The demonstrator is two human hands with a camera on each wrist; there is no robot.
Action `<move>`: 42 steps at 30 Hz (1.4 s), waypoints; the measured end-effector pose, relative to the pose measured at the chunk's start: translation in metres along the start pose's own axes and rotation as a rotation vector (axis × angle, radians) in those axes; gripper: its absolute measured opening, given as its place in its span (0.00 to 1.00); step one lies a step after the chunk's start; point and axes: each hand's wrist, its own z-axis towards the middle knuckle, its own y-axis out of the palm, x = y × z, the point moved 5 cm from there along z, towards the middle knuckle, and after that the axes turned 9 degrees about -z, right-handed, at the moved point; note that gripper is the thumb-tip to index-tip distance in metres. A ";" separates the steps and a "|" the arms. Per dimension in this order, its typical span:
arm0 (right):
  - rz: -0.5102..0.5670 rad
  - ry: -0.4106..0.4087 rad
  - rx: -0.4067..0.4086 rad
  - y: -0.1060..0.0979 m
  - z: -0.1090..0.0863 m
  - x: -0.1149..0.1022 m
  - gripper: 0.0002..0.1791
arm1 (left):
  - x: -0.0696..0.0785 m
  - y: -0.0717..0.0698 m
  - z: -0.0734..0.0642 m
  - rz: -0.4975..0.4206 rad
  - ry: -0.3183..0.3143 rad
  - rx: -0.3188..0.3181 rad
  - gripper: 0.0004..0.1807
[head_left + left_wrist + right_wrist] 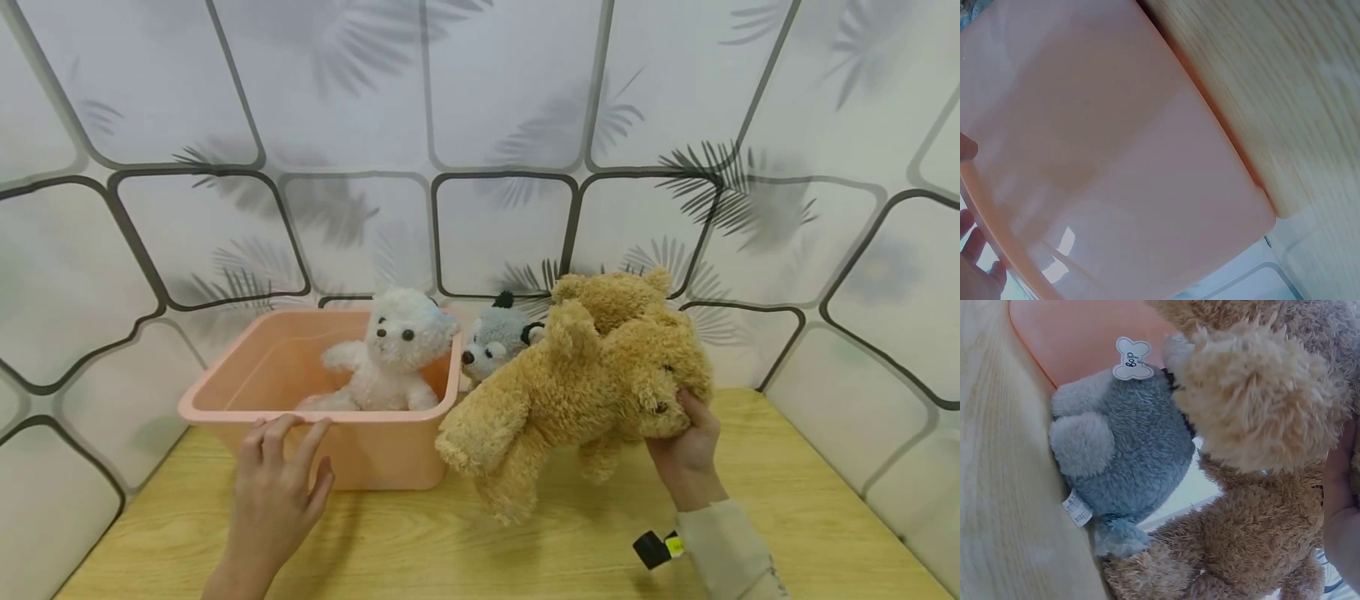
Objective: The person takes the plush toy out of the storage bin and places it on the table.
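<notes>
My left hand (273,479) is at the front rim of a peach plastic bin (382,454); in the left wrist view its fingers (975,256) reach over the rim, with the thumb against the outer wall. A white teddy bear (405,333) sits inside the bin. My right hand (690,454) grips a shaggy tan teddy bear (562,396) by the head, and the bear is tilted sideways beside the bin. Behind it shows a second tan teddy bear (615,300), partly hidden. A grey plush dog (1129,437) with a bone-shaped tag stands between the bin and the bears.
The wooden table (570,550) bears the bin and the plush toys. A patterned curtain (495,108) encloses the table at the back and sides. A small black object with a yellow label (652,550) is beside my right sleeve.
</notes>
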 end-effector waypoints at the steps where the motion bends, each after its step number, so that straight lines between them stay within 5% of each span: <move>1: -0.025 0.000 0.006 0.000 0.000 -0.001 0.18 | 0.000 0.000 0.000 0.000 -0.001 -0.001 0.21; 19: -0.159 -0.091 0.081 0.003 0.007 -0.011 0.14 | 0.002 -0.001 0.002 0.002 0.002 -0.004 0.21; 28: -0.250 -0.140 -0.024 0.013 0.006 -0.009 0.20 | 0.002 -0.001 0.002 0.001 0.006 0.003 0.21; 34: -0.374 -0.101 -0.023 0.021 0.006 -0.004 0.27 | 0.002 -0.001 0.001 0.004 0.001 -0.005 0.21; 42: -0.547 -0.059 -0.015 0.043 0.011 0.006 0.20 | 0.002 -0.001 0.001 0.002 -0.002 -0.004 0.21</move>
